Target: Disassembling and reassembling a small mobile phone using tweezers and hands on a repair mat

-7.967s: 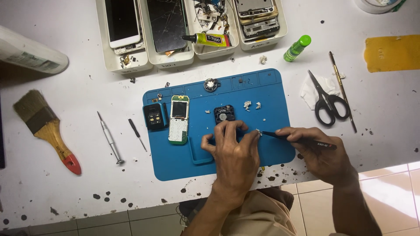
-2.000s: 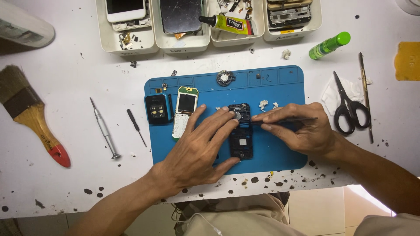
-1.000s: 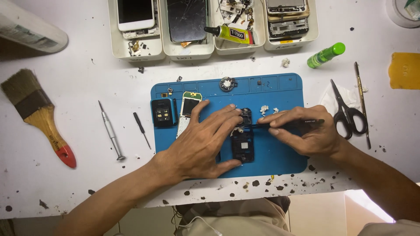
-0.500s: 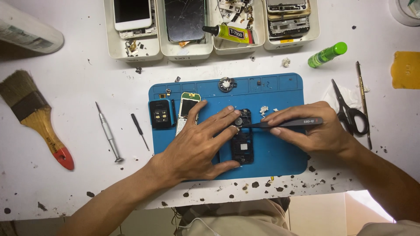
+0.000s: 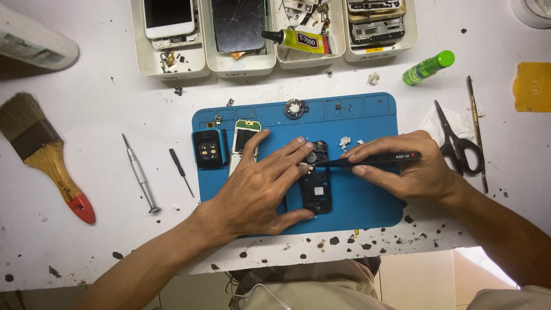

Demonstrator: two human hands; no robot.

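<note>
The dark phone body (image 5: 316,186) lay on the blue mat (image 5: 367,198), long axis running away from the person. The left hand (image 5: 261,186) pinned it flat; the right hand (image 5: 410,166) gripped black tweezers (image 5: 367,161) pointing left at its top.

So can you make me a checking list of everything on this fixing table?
Surface: white table with dark specks; blue mat in the middle.
Job's things: dark phone body on the mat; black tweezers touching its top.
Clutter: paintbrush, screwdriver, scissors, green bottle, glue tube, white trays of phone parts.
Hands: left hand presses on the phone body; right hand pinches the tweezers.
Cables: thin white cord at the lap.
Surroundings: tiled floor.
</note>
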